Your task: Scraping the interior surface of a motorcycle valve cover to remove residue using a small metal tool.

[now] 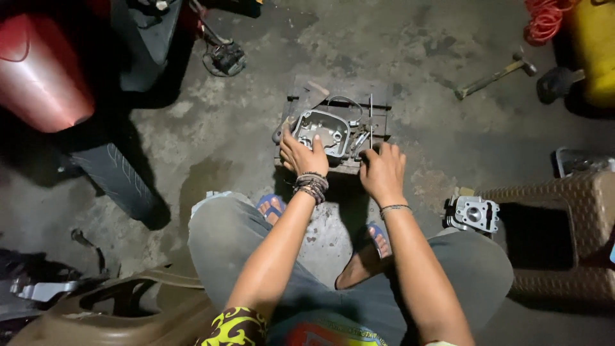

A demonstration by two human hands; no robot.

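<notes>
Left hand [301, 156] pressed on the near edge of the metal engine cover [322, 132], fingers spread wide, gripping nothing. Right hand [382, 170] just right of the cover, fingers curled narrow over small metal parts [360, 140]; whether anything is pinched, cannot tell. Cover resting on a wooden block [378, 95]; hammer [496, 74] well off beyond the cover's right.

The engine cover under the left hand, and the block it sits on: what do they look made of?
The engine cover looks like cast metal, probably aluminium: dull grey, with a moulded rim and bolt holes. The block looks like rough, stained wood, with plank lines visible. The left hand rests on the cover's edge.
</notes>
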